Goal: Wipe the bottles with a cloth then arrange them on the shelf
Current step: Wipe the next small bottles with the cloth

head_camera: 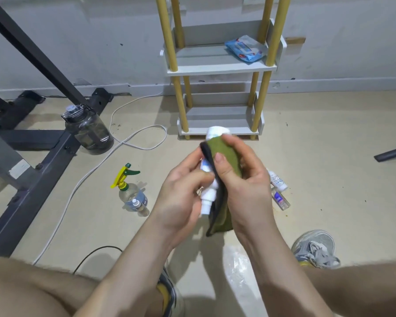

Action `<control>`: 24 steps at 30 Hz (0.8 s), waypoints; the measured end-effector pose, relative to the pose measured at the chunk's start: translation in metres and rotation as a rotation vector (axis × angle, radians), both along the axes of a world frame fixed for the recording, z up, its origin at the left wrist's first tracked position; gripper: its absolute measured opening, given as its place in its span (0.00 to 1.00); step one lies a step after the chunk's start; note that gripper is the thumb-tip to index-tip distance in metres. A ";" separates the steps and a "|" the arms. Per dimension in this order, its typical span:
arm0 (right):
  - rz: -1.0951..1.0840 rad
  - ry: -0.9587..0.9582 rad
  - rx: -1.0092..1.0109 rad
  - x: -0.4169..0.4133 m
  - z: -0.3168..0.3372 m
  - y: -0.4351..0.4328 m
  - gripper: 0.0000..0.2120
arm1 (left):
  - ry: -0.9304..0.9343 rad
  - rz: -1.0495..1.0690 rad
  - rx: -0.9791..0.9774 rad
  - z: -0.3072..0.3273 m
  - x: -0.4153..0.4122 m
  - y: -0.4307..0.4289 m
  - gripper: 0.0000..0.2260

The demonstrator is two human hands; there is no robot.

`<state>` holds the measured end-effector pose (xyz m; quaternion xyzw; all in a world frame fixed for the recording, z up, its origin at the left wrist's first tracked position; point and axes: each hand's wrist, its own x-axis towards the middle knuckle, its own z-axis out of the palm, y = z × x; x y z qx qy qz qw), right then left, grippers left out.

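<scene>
My left hand (181, 193) grips a white bottle (208, 197), held cap down over the floor. My right hand (245, 179) wraps a green cloth (224, 170) round the bottle's upper body, thumb pressed on the cloth. The bottle's base (215, 132) pokes out above the cloth. Behind them stands the white shelf (217, 69) with yellow posts. A spray bottle (129, 188) with a yellow and green trigger stands on the floor at the left, a small clear bottle (139, 207) beside it. Two small bottles (278, 181) (280, 199) lie on the floor at the right.
A blue wipes pack (245, 49) lies on the shelf's upper tier. A large dark water jug (88, 131) stands by a grey metal frame (32, 175). White cable (133, 143) loops across the floor. Clear plastic (240, 268) lies near my shoe (316, 248).
</scene>
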<state>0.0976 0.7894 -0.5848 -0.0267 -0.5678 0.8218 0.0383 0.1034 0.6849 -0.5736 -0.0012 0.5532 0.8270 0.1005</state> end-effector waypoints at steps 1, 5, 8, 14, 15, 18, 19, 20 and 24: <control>-0.020 0.015 0.011 -0.002 0.001 0.000 0.28 | -0.007 -0.026 0.065 0.002 0.001 0.000 0.20; -0.010 -0.078 0.329 -0.011 -0.002 -0.005 0.38 | 0.018 0.078 -0.035 -0.001 0.000 0.004 0.16; -0.020 -0.142 0.331 -0.016 -0.007 -0.005 0.39 | 0.105 0.223 -0.231 -0.010 0.003 0.008 0.23; 0.049 -0.041 0.267 -0.005 -0.006 -0.004 0.26 | 0.037 0.169 -0.140 -0.006 0.000 0.004 0.24; 0.060 -0.027 0.289 -0.004 -0.003 -0.002 0.25 | 0.048 0.114 -0.110 -0.003 -0.001 0.002 0.22; 0.020 -0.012 0.235 -0.015 0.009 0.010 0.19 | 0.123 0.044 -0.166 0.002 0.003 0.005 0.16; 0.008 -0.009 0.193 -0.019 0.014 0.014 0.19 | 0.120 0.055 -0.175 0.003 0.004 0.009 0.14; 0.009 0.006 0.164 -0.021 0.018 0.016 0.19 | 0.109 0.078 -0.177 0.003 0.003 0.013 0.14; 0.149 0.164 0.319 0.001 0.017 -0.001 0.21 | 0.022 0.274 -0.041 0.008 -0.006 0.014 0.19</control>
